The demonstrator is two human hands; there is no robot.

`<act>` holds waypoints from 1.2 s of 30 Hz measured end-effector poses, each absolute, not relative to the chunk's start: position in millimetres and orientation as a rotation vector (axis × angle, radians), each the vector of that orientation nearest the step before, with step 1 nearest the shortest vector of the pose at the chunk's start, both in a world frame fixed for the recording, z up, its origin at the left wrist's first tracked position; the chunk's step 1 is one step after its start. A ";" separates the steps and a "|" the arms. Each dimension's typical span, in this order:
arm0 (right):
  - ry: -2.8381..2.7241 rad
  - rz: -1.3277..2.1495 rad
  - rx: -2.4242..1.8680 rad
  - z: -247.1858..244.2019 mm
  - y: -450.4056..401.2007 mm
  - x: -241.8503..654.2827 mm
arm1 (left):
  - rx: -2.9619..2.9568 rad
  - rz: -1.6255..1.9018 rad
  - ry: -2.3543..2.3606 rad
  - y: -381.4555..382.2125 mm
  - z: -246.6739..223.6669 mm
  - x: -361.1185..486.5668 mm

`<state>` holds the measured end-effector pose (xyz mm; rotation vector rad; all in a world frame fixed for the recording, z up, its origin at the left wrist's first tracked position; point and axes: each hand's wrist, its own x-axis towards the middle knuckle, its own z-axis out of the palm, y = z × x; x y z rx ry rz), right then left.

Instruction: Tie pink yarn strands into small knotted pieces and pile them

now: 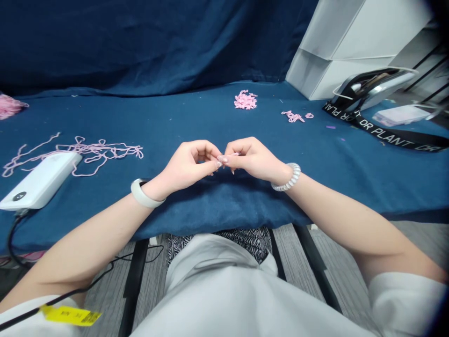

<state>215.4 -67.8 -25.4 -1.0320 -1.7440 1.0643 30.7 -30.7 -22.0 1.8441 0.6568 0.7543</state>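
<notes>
My left hand (191,161) and my right hand (250,158) meet fingertip to fingertip above the front of the blue cloth. Both are closed in a pinch on a short piece of pink yarn (236,153). Only a bit of it shows by the right fingers; the rest is hidden. Beyond the hands lies a small heap of knotted pink yarn pieces (245,99). A few more pink pieces (293,116) lie to its right. Long loose strands of pink yarn (101,149) spread out to the left.
A white power bank (42,180) with a black cable rests on the left strands. Another pink yarn bundle (10,106) is at the far left edge. White boxes (336,51), a black lettered strap (386,133) and a pouch-like case (372,89) occupy the right back.
</notes>
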 end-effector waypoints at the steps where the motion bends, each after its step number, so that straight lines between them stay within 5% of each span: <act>1: -1.751 1.066 -1.029 -25.1 -68.0 215.4 | 1.878 0.778 0.651 -31.1 -22.2 30.4; 36: -1.596 0.968 -1.123 -22.1 -68.2 213.0 | 1.601 0.764 0.761 -26.0 -25.7 29.0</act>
